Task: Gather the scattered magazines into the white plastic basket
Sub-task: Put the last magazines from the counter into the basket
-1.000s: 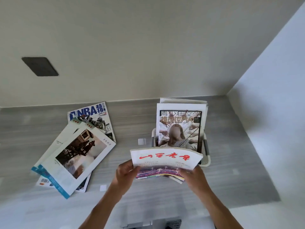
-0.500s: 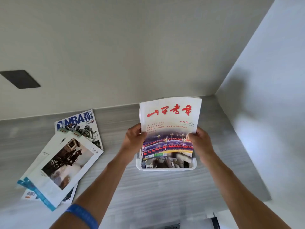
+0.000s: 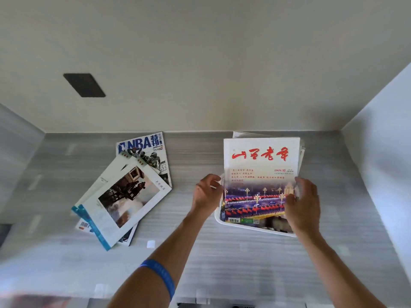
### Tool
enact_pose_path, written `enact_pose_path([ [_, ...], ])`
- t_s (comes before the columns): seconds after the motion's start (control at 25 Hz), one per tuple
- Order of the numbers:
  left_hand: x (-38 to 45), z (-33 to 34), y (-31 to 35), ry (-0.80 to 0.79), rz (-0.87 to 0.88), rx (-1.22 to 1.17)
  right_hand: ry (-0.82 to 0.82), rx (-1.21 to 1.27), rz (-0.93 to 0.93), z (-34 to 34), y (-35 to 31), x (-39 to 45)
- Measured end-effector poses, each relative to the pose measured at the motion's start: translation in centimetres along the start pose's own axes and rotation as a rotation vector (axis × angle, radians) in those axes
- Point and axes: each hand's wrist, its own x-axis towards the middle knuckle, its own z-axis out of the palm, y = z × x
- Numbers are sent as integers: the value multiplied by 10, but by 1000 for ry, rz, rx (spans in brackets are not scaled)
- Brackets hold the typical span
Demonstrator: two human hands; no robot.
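Observation:
A white magazine with red characters (image 3: 260, 165) stands upright in the white plastic basket (image 3: 240, 226), in front of other magazines (image 3: 302, 152) that show behind it. My right hand (image 3: 304, 205) grips its right edge, thumb on the cover. At the basket's left rim my left hand (image 3: 206, 192) has its fingers curled, a little apart from the magazine's edge. To the left, a loose pile lies flat on the grey table: an NBA magazine (image 3: 144, 147) underneath and a white one with a painting (image 3: 124, 201) on top.
The basket sits near the table's back right corner, close to the white side wall (image 3: 378, 163). A dark square (image 3: 84, 85) is on the back wall. A small white tag (image 3: 150, 243) lies on the table. My left forearm wears a blue wristband (image 3: 160, 276).
The red-title magazine went from held flat in front of the basket, to lifted upright, to lowered into the basket. My left hand has come off its edge.

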Motion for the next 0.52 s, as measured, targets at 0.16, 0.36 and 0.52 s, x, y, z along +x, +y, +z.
enact_pose_path([
  [0.16,-12,-58,-50,220,3,-20,-44,141,-489,44,-70,-57],
  [0.36,-2,-173,-143,310,-240,123,-551,189,-408,120,-118,-118],
  [0.52,34,-240,-192,197,-397,236,-700,59,-317,151,-118,-142],
])
